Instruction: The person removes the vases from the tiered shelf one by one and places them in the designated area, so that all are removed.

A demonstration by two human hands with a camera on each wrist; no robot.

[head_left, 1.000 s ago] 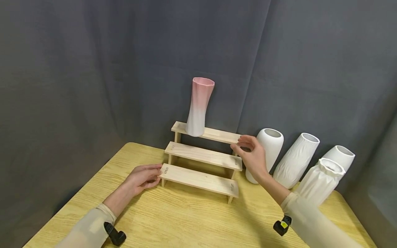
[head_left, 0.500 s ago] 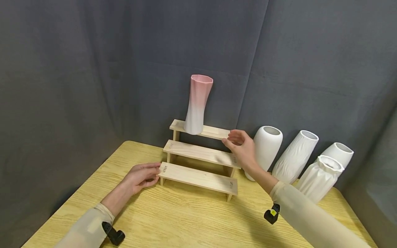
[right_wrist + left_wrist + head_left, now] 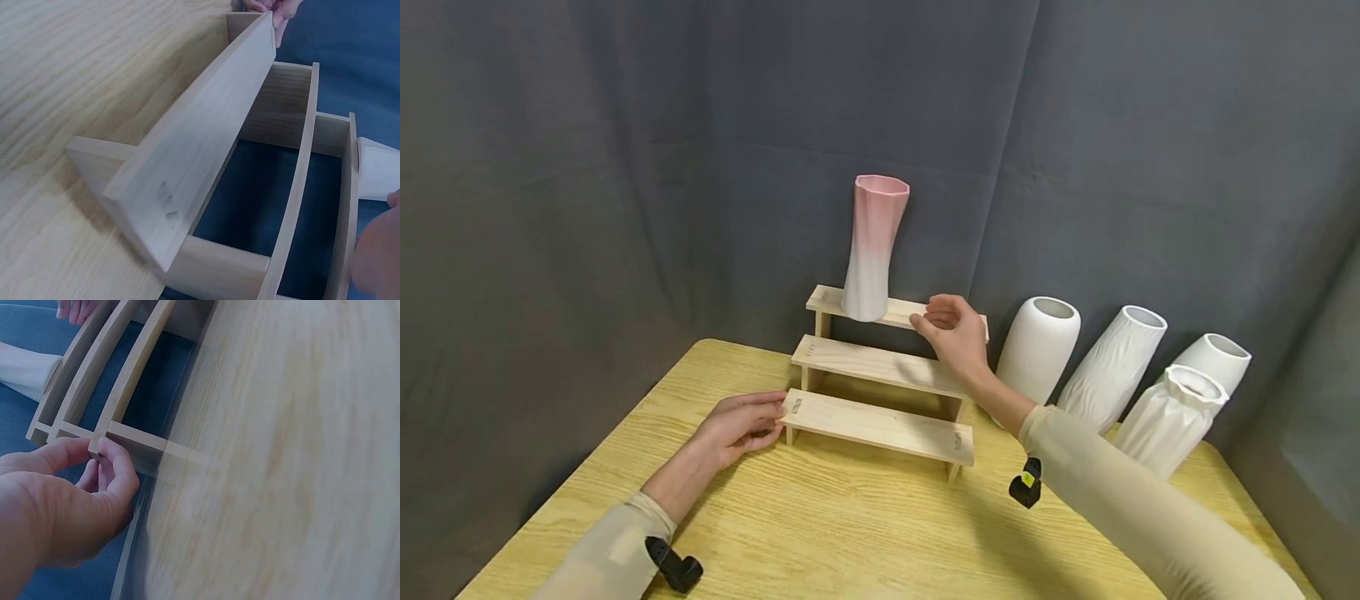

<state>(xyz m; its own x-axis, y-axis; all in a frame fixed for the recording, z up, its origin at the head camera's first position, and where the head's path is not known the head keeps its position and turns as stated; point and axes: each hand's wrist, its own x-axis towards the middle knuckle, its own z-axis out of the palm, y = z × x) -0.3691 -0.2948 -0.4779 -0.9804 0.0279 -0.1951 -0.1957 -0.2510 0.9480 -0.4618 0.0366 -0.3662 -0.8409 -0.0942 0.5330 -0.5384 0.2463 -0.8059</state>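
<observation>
A three-tier wooden stand (image 3: 880, 427) is on the table. My left hand (image 3: 737, 429) pinches the left end of its lowest board between thumb and fingers, seen closer in the left wrist view. Upright on the left part of the top board is a tall vase (image 3: 872, 258), pink at the rim and fading to white. My right hand (image 3: 957, 340) is over the right part of that top board, to the right of the vase and apart from it. Its fingers are loosely curved and hold nothing. The right wrist view shows only part of this hand (image 3: 378, 250), near the vase's base (image 3: 377, 170).
Several white vases stand at the table's right back: a smooth one (image 3: 1041, 350), a textured one (image 3: 1112, 371), a pleated one (image 3: 1168, 425) and another (image 3: 1225, 367) behind it. Grey cloth (image 3: 760, 167) hangs behind the yellow wood-grain table (image 3: 850, 533).
My right hand has moved left along the top board, from its right end towards the pink vase. The left hand keeps its place at the lowest board. The head view has shifted slightly.
</observation>
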